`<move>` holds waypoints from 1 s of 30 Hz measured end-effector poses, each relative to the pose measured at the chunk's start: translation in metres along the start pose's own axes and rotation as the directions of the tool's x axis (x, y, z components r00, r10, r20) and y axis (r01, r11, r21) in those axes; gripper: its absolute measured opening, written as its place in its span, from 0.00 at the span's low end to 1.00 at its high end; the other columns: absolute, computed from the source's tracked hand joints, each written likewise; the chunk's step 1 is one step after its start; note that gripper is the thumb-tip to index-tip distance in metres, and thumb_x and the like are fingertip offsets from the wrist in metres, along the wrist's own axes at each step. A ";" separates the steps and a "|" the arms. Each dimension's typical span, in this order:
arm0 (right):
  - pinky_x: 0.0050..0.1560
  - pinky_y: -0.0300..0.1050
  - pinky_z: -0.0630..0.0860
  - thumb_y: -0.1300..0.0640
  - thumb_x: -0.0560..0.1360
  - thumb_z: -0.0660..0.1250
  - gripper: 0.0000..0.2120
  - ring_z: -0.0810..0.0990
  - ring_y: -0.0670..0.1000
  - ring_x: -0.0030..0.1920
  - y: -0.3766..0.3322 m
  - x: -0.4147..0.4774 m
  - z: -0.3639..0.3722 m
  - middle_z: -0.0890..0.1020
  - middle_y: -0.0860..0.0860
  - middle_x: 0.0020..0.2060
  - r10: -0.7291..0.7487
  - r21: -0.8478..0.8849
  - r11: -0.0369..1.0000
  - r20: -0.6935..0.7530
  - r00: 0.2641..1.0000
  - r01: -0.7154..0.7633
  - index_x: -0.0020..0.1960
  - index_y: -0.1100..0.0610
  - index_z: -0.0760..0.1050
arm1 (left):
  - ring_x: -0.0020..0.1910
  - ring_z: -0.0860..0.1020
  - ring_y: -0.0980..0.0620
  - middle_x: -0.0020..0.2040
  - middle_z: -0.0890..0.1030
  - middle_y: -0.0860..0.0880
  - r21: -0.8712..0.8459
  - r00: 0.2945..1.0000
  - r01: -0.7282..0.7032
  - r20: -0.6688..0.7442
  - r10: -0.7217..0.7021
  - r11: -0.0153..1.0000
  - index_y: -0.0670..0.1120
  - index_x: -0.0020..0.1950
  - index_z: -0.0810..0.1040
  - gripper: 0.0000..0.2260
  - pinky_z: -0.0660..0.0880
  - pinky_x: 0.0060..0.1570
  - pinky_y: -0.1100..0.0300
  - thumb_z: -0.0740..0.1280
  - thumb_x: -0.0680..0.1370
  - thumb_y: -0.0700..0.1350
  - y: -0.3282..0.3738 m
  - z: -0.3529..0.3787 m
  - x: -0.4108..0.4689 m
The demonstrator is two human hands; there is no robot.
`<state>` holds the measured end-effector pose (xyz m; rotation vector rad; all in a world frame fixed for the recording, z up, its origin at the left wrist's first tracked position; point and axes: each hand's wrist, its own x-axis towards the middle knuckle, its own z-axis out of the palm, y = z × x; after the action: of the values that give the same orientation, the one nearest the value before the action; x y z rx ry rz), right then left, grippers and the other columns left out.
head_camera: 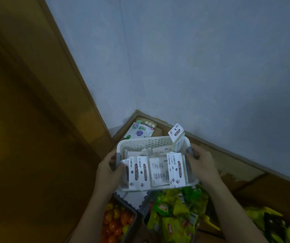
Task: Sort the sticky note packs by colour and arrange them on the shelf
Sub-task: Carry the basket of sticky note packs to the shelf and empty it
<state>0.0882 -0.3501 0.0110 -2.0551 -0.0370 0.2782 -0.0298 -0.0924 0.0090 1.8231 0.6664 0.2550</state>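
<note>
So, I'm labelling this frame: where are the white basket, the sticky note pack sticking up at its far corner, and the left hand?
white basket point(146, 143): head view, perforated far wall.
upright sticky note pack point(175, 132): head view, its white header card.
left hand point(107, 172): head view, back of the hand.

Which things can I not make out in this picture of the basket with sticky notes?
- Head view: colours of the sticky note packs; white cards face the camera, light is dim.
- Lower packs: covered by upper ones in the basket.
- Fingers of left hand and right hand: partly hidden behind the basket's handles.
- Print on the cards: too small.
- Orange items below: cut by the bottom edge.
</note>
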 end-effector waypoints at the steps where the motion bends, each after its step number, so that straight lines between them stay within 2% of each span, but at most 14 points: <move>1: 0.48 0.48 0.81 0.59 0.81 0.64 0.15 0.84 0.47 0.48 0.004 -0.005 -0.004 0.86 0.41 0.43 0.003 0.058 0.998 -0.009 1.000 -0.002 0.52 0.38 0.80 | 0.53 0.81 0.62 0.55 0.83 0.56 -0.009 1.000 -0.009 -0.014 0.009 1.000 0.54 0.65 0.79 0.19 0.79 0.42 0.66 0.69 0.78 0.36 0.004 0.004 -0.007; 3: 0.51 0.54 0.83 0.60 0.80 0.65 0.18 0.86 0.48 0.48 0.012 -0.017 -0.013 0.87 0.40 0.44 0.013 0.130 0.991 -0.037 0.999 -0.008 0.51 0.35 0.81 | 0.48 0.80 0.69 0.53 0.82 0.56 -0.010 0.999 -0.018 -0.027 0.018 1.000 0.54 0.65 0.78 0.20 0.78 0.37 0.71 0.68 0.78 0.34 0.010 0.010 -0.019; 5: 0.52 0.58 0.83 0.60 0.80 0.66 0.17 0.86 0.49 0.48 0.018 -0.030 -0.023 0.87 0.41 0.44 0.014 0.168 0.986 -0.089 0.996 0.001 0.54 0.38 0.82 | 0.45 0.78 0.74 0.53 0.81 0.56 -0.009 0.999 -0.037 -0.005 0.037 0.999 0.54 0.65 0.78 0.20 0.75 0.35 0.75 0.67 0.79 0.33 0.019 0.018 -0.025; 8: 0.51 0.60 0.83 0.59 0.81 0.66 0.14 0.87 0.48 0.46 0.025 -0.051 -0.045 0.88 0.42 0.43 0.030 0.214 0.977 -0.210 0.977 0.016 0.53 0.39 0.82 | 0.46 0.78 0.73 0.52 0.80 0.59 -0.016 0.991 -0.081 0.109 0.083 0.997 0.58 0.60 0.77 0.20 0.73 0.34 0.77 0.67 0.79 0.33 0.039 0.030 -0.025; 10: 0.50 0.60 0.83 0.57 0.80 0.67 0.12 0.87 0.48 0.45 0.031 -0.065 -0.058 0.88 0.43 0.43 0.053 0.225 0.974 -0.300 0.952 0.017 0.55 0.41 0.83 | 0.45 0.81 0.69 0.49 0.82 0.58 -0.007 0.974 -0.119 0.192 0.118 0.993 0.60 0.56 0.77 0.21 0.75 0.36 0.74 0.67 0.78 0.32 0.054 0.038 -0.019; 13: 0.45 0.57 0.84 0.56 0.80 0.67 0.12 0.87 0.50 0.44 0.031 -0.088 -0.075 0.87 0.44 0.42 0.112 0.267 0.964 -0.428 0.897 0.007 0.58 0.43 0.83 | 0.45 0.83 0.59 0.49 0.84 0.54 0.006 0.935 -0.160 0.320 0.149 0.987 0.59 0.62 0.78 0.21 0.79 0.41 0.61 0.69 0.78 0.34 0.075 0.053 -0.010; 16: 0.34 0.49 0.79 0.55 0.81 0.67 0.09 0.83 0.52 0.36 0.026 -0.120 -0.085 0.84 0.48 0.35 0.146 0.247 0.969 -0.565 0.812 -0.002 0.56 0.45 0.82 | 0.45 0.82 0.63 0.48 0.83 0.59 0.009 0.878 -0.248 0.425 0.221 0.969 0.61 0.58 0.77 0.21 0.77 0.40 0.65 0.69 0.77 0.35 0.095 0.066 -0.010; 18: 0.35 0.48 0.80 0.55 0.81 0.66 0.09 0.85 0.50 0.37 0.024 -0.145 -0.085 0.85 0.48 0.38 0.179 0.269 0.963 -0.624 0.760 -0.007 0.58 0.47 0.82 | 0.43 0.82 0.65 0.45 0.84 0.58 -0.021 0.835 -0.290 0.483 0.264 0.957 0.58 0.57 0.79 0.20 0.80 0.43 0.61 0.69 0.76 0.34 0.107 0.073 -0.012; 20: 0.38 0.50 0.83 0.56 0.81 0.66 0.10 0.86 0.48 0.41 0.028 -0.177 -0.085 0.87 0.47 0.43 0.223 0.289 0.957 -0.678 0.700 -0.025 0.61 0.49 0.81 | 0.43 0.84 0.62 0.46 0.85 0.60 -0.047 0.773 -0.333 0.558 0.301 0.942 0.57 0.56 0.81 0.20 0.83 0.44 0.57 0.69 0.75 0.32 0.116 0.087 -0.018; 21: 0.39 0.53 0.84 0.56 0.81 0.66 0.11 0.86 0.47 0.42 0.030 -0.191 -0.084 0.86 0.45 0.43 0.239 0.281 0.959 -0.705 0.667 -0.047 0.61 0.50 0.81 | 0.43 0.84 0.62 0.45 0.85 0.61 -0.059 0.745 -0.354 0.585 0.319 0.933 0.57 0.55 0.81 0.20 0.83 0.43 0.58 0.69 0.75 0.32 0.119 0.092 -0.022; 23: 0.42 0.56 0.84 0.58 0.80 0.67 0.10 0.84 0.43 0.41 0.040 -0.231 -0.084 0.85 0.39 0.40 0.309 0.324 0.943 -0.775 0.551 -0.074 0.60 0.49 0.82 | 0.42 0.83 0.63 0.43 0.85 0.59 -0.092 0.648 -0.409 0.671 0.360 0.908 0.58 0.53 0.80 0.20 0.81 0.40 0.63 0.70 0.75 0.32 0.126 0.109 -0.043; 25: 0.42 0.56 0.84 0.59 0.80 0.67 0.11 0.84 0.43 0.40 0.048 -0.279 -0.082 0.85 0.39 0.39 0.384 0.383 0.919 -0.815 0.435 -0.092 0.58 0.47 0.82 | 0.42 0.83 0.62 0.44 0.85 0.57 -0.116 0.540 -0.457 0.751 0.379 0.882 0.59 0.52 0.80 0.18 0.82 0.43 0.58 0.71 0.75 0.34 0.129 0.127 -0.071; 27: 0.41 0.58 0.84 0.59 0.79 0.68 0.11 0.85 0.47 0.40 0.058 -0.332 -0.079 0.86 0.44 0.41 0.423 0.412 0.905 -0.856 0.297 -0.103 0.58 0.46 0.82 | 0.44 0.83 0.58 0.46 0.85 0.57 -0.148 0.414 -0.489 0.829 0.377 0.860 0.59 0.53 0.80 0.17 0.83 0.47 0.50 0.72 0.75 0.36 0.129 0.144 -0.109; 30: 0.39 0.53 0.85 0.59 0.78 0.70 0.12 0.86 0.46 0.41 0.067 -0.414 -0.068 0.86 0.44 0.43 0.438 0.430 0.896 -0.896 0.072 -0.112 0.59 0.47 0.81 | 0.46 0.83 0.57 0.46 0.85 0.56 -0.222 0.149 -0.525 0.926 0.346 0.821 0.58 0.52 0.79 0.16 0.82 0.46 0.51 0.72 0.77 0.36 0.127 0.163 -0.176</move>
<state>-0.3066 -0.5006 0.0589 -1.5503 1.2264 -0.9238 -0.0544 -0.3488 0.0949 1.8670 -0.7953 -0.5597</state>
